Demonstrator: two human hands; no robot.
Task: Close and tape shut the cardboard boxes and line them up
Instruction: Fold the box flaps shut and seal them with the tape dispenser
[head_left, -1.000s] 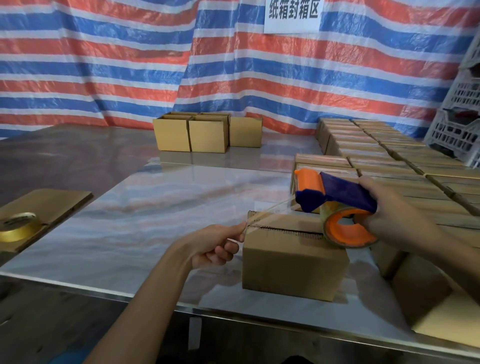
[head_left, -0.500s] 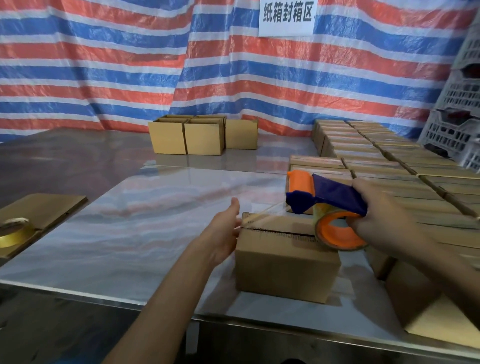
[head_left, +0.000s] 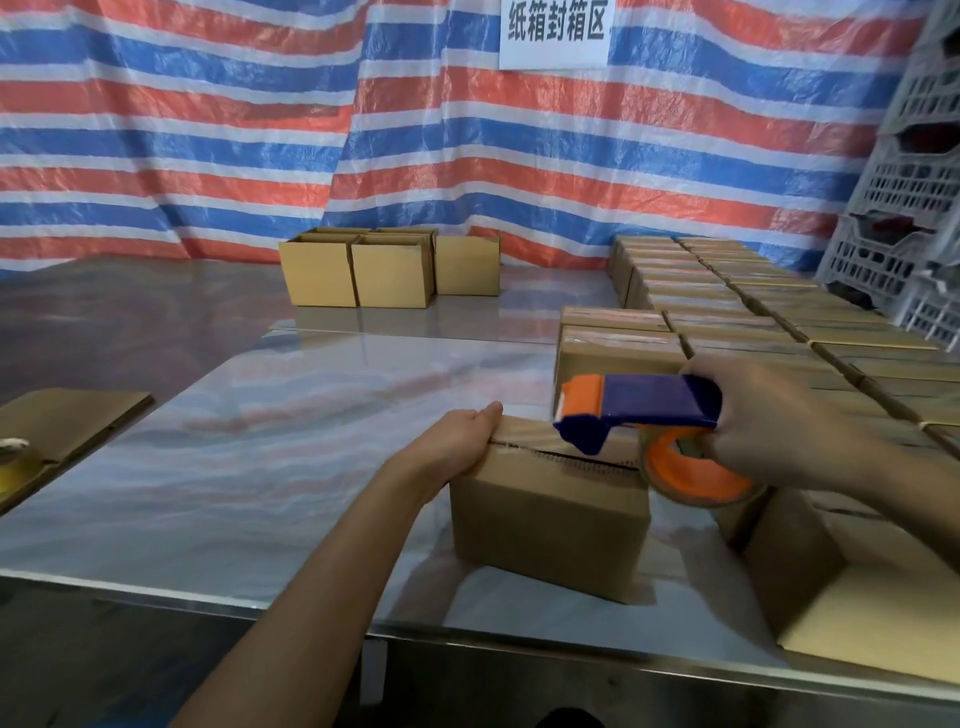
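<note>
If the left hand (head_left: 457, 441) lifts too soon, the sticky tape end could peel off the small brown cardboard box (head_left: 545, 519), and the strip might miss the dark slit between the flaps. If the blue and orange plastic tape gun (head_left: 639, 405) tugs hard, the light box could slide on the shiny grey table (head_left: 260, 467).

The left hand is flat, fingers straight, pressing the box's left top edge. The right hand (head_left: 753, 415) is curled round the tape gun, holding it just over the box top. The box sits near the table's front edge, beside rows of closed boxes (head_left: 727, 322).
</note>
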